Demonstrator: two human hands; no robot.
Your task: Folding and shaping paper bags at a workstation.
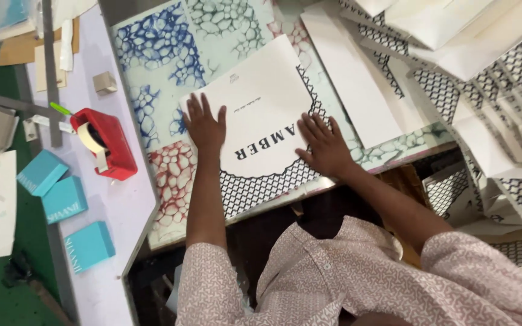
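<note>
A white paper sheet (pixel 260 102) with black lettering and a black lattice-patterned border lies on a board (pixel 158 54) covered in blue, green and red marbled cell patterns. My left hand (pixel 203 124) lies flat on the sheet's left edge, fingers spread. My right hand (pixel 324 145) presses flat on the sheet's right side, over the lattice border, fingers apart. Neither hand grips anything. My sleeves are pale pink with a small pattern.
A red tape dispenser (pixel 107 142) stands left of the board on a pale table. Three teal boxes (pixel 64 199) lie near it, and a small beige box (pixel 104 83) further back. Stacks of white and lattice-patterned sheets (pixel 484 78) fill the right side.
</note>
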